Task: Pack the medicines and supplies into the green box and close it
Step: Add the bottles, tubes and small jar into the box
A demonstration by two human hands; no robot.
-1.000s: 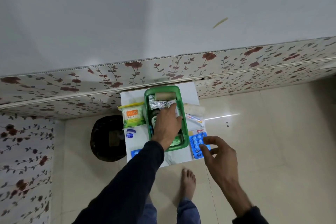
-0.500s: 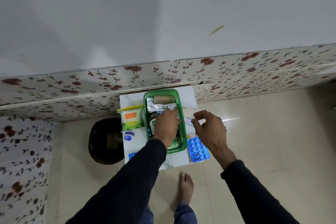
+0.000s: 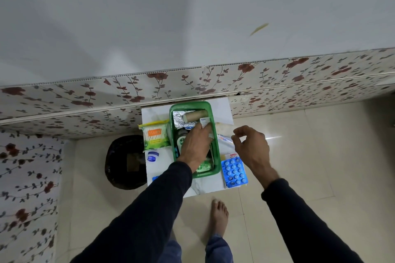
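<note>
One green box (image 3: 215,157) sits open mid-tabletop, holding one cardboard roll (image 3: 196,115), foil and one dark bottle (image 3: 181,140). The left hand (image 3: 195,145) reaches inside, pinching one small white carton (image 3: 204,122). The right hand (image 3: 251,148) hovers empty, fingers loosely curled, over the right edge, above one blue pill strip (image 3: 234,172). One cotton-bud pack (image 3: 155,135) lies at the left edge.

Left hand (image 3: 195,144) reaching forward, gripping; right hand (image 3: 252,147) hovering, fingers curled.

"TULIPS" stands on the cotton-swab packet (image 3: 154,136).
</note>
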